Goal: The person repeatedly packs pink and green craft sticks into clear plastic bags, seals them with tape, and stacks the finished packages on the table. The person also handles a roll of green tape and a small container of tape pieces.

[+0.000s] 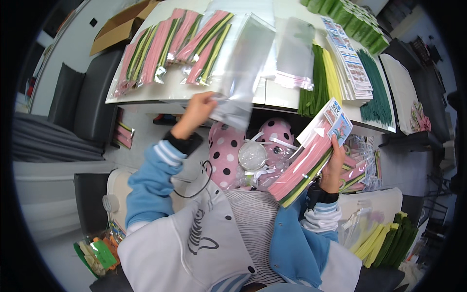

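Note:
My left hand (199,109) pinches the lower end of a long clear plastic bag (244,69), blurred, which reaches over the table's front edge. In my right hand (335,164) is a bundle of pink, green and yellow pipe cleaners (303,168) with a printed card (341,126) at its upper end, tilted, over my lap. Similar bagged bundles (157,54) lie on the white table. A round clear container (252,156) and crumpled clear wrap rest on my lap, over pink polka-dot fabric (226,157).
Along the table lie a stack of clear bags (295,51), green (317,80) and yellow pipe cleaners, printed sheets (350,62), dark green stems (374,87) and green rolls (350,22). Chairs stand at both sides; an open cardboard box (120,29) is at the back left.

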Available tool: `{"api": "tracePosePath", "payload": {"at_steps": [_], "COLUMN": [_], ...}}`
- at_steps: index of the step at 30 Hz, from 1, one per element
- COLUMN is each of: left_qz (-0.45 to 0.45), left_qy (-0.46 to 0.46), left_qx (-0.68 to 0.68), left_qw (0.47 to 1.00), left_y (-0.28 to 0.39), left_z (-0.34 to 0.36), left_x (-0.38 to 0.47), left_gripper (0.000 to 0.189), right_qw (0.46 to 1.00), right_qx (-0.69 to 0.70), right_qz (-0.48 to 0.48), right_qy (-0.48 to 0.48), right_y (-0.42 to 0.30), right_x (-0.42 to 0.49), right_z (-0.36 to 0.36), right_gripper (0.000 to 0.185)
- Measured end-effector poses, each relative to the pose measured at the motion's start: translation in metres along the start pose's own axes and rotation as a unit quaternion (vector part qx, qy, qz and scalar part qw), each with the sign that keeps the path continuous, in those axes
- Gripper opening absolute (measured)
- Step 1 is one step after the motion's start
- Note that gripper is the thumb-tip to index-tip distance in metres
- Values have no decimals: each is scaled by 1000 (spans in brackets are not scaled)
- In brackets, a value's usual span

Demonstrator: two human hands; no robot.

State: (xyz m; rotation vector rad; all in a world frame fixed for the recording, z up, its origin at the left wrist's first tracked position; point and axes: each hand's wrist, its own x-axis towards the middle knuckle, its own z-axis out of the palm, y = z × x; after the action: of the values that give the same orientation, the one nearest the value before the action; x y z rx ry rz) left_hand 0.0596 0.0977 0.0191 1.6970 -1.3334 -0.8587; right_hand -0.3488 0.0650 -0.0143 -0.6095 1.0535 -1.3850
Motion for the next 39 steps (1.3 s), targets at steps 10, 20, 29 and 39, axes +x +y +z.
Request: {"api": "tracePosePath", "payload": {"at_steps": [10, 20, 29, 39], "left_qz": [-44, -97, 105, 334], "left_qy": [-89, -214, -323, -137], "left_qx": [-216, -196, -168, -163], "left_qw": [971, 952, 925, 918], "left_y": [56, 16, 46, 135], "left_z": [-112, -22, -17, -51], "left_x": [10, -29, -36, 24], "left_gripper": [27, 49, 73, 12], "right_qw": [998, 994, 998, 989], "right_qx": [20, 31, 23, -43], "right_qz": [-38, -94, -61, -127], "right_qy": [-34, -41, -11, -55], "right_y": [-10, -26, -24, -62], "right_x": [-7, -4, -2, 42], "right_z": [18, 15, 5, 34], "right_gripper": [32, 34, 33, 34]}}
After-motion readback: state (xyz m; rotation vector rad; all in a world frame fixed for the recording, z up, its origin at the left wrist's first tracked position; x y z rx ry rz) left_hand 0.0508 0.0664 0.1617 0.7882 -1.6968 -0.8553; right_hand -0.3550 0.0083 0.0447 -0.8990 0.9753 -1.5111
